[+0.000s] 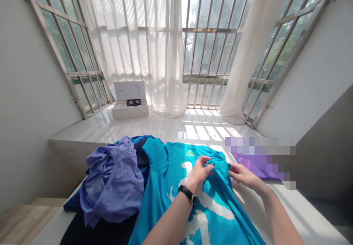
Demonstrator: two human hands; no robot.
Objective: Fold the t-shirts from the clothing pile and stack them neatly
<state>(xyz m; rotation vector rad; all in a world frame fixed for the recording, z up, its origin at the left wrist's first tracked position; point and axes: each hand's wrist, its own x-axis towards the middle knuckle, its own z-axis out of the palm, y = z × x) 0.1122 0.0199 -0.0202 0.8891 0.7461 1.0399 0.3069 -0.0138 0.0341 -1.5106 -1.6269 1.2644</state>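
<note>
A turquoise T-shirt (158, 186) with white brush-stroke lettering and a small yellow-green logo lies spread in front of me. With thumb and fingers, my left hand (203, 171), a black watch on its wrist, pinches a bunched fold of the shirt near its right shoulder. Just to the right, my right hand (245, 175) grips the shirt's edge by the sleeve with its fingertips. Part of that sleeve is gathered between the two hands. A crumpled lavender garment (116, 186) lies left of the shirt, over dark and blue clothes (141, 153).
Right of my hands, a purple cloth item (255, 164) lies partly behind a pixelated patch. An open white box (131, 110) with a black object in it stands on the white ledge (168, 127). Behind are sheer curtains (132, 46) and barred windows.
</note>
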